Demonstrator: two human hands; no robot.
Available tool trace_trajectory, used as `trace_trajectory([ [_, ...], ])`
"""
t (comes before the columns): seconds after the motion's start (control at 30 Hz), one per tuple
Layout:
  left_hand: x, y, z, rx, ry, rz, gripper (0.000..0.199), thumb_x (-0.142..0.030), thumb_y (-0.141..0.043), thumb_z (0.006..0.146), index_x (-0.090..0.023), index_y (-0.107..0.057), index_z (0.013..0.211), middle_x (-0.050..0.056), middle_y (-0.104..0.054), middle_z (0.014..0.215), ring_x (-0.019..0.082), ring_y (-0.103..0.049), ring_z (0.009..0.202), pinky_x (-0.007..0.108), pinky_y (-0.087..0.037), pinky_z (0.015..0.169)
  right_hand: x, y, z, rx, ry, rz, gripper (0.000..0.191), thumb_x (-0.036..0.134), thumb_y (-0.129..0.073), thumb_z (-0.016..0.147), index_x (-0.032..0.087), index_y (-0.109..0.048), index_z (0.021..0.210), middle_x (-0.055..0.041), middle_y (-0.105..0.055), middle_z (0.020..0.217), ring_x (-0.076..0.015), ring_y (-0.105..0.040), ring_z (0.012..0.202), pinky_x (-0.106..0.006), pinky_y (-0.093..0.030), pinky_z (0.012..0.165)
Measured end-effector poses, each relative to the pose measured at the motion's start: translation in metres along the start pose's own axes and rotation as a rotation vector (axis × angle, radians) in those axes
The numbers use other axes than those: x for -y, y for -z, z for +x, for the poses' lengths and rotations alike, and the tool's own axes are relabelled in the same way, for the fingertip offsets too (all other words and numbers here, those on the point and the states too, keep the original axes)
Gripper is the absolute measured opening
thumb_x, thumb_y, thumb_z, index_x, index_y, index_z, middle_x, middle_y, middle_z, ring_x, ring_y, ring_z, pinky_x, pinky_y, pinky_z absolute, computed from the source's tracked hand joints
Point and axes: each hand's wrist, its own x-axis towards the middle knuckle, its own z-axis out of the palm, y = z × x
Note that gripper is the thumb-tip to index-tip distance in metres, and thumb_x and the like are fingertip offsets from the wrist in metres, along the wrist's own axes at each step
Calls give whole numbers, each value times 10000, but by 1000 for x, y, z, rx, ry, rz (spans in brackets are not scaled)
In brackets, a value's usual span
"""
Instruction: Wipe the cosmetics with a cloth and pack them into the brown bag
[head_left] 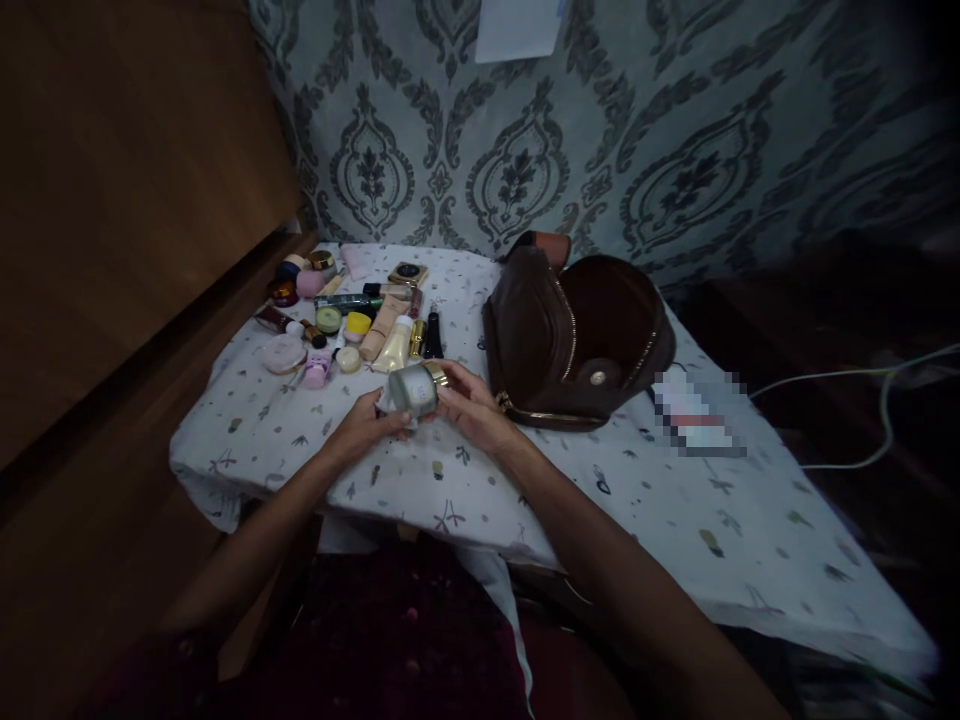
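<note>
While jar (412, 389) lies sideways between, left hand (364, 424) and right hand (478, 408) hold it.

We see a smooth, glass-like jar (409, 392) with a shiny, metal-looking lid (435, 373), smooth plastic-looking squeeze tubes (395, 343), a soft-sheened, leather-like bag (529, 335) edged by a metallic toothed zip (551, 415), matt, soft-looking cloth (750, 540), matt-looking wall covering (517, 170) and a smooth wooden panel (150, 150) with a dull sheen.
</note>
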Motion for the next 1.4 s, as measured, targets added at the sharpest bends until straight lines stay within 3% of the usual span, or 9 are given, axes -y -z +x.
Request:
trace_trajectory([
  [0.2, 0, -4, -2, 106, 121, -291, 586, -597, -814, 613, -115, -651, 904, 80, -687, 767, 186, -635, 707, 255, -459, 537, 4, -2, -2, -11, 112, -189, 620, 527, -765, 721, 292, -519, 1239, -56, -578, 1193, -207, -623, 980, -343, -572, 798],
  [0.43, 5, 2, -4, -31, 262, -389, 435, -440, -845, 650, -161, -655, 924, 79, -720, 906, 180, -672, 697, 246, -462, 503, 2, -6, -2, -81, 267, -460, 555, 451, -758, 756, 281, -530, 1233, -60, -584, 1181, -218, -602, 1017, -347, -551, 805],
  [0.67, -5, 1, -5, -22, 279, -410, 381, -458, -810, 683, -149, -680, 863, 69, -715, 804, 147, -640, 608, 228, -447, 467, 1, -5, -2, -195, 429, -716, 431, 319, -731, 791, 268, -589, 1195, -80, -588, 1192, -234, -584, 1040, -335, -556, 758],
  [0.77, -11, -5, -6, -89, 236, -381, 425, -489, -812, 654, -136, -660, 837, 49, -689, 725, 129, -602, 532, 206, -373, 412, 1, 0, 0, -248, 398, -636, 476, 353, -753, 763, 267, -585, 1200, -73, -583, 1186, -219, -590, 1005, -323, -555, 746],
  [0.83, -11, -8, -6, -181, 217, -342, 441, -497, -817, 637, -143, -638, 829, 21, -667, 687, 129, -608, 543, 199, -390, 433, 1, 4, 1, -253, 353, -539, 526, 395, -766, 745, 265, -574, 1217, -65, -586, 1184, -200, -594, 968, -313, -549, 747],
  [0.93, -7, -8, -5, -280, 135, -263, 439, -523, -798, 645, -150, -606, 772, -5, -641, 643, 118, -595, 561, 202, -437, 493, 3, 6, 0, -210, 273, -426, 571, 439, -765, 746, 251, -566, 1247, -60, -615, 1149, -185, -595, 937, -316, -532, 790],
  [1.07, -1, -3, -1, -288, 33, -154, 445, -567, -741, 696, -147, -593, 703, -14, -593, 585, 94, -527, 516, 189, -391, 460, 7, 4, -3, -109, 165, -334, 542, 446, -758, 758, 241, -601, 1234, -51, -641, 1073, -190, -604, 946, -302, -520, 774],
  [1.27, -7, -4, -1, -409, 109, -222, 431, -525, -781, 651, -161, -590, 780, -26, -594, 626, 95, -539, 528, 188, -434, 471, 4, 1, -3, -22, 53, -118, 531, 448, -768, 738, 248, -624, 1208, -42, -648, 1037, -162, -599, 820, -255, -503, 632],
  [1.4, -10, -6, -6, -417, 220, -229, 436, -475, -802, 650, -179, -623, 915, 1, -677, 820, 132, -642, 694, 208, -529, 564, 1, -2, 0, -57, 46, 55, 541, 459, -806, 682, 232, -636, 1143, -34, -634, 1000, -148, -575, 779, -232, -486, 586],
])
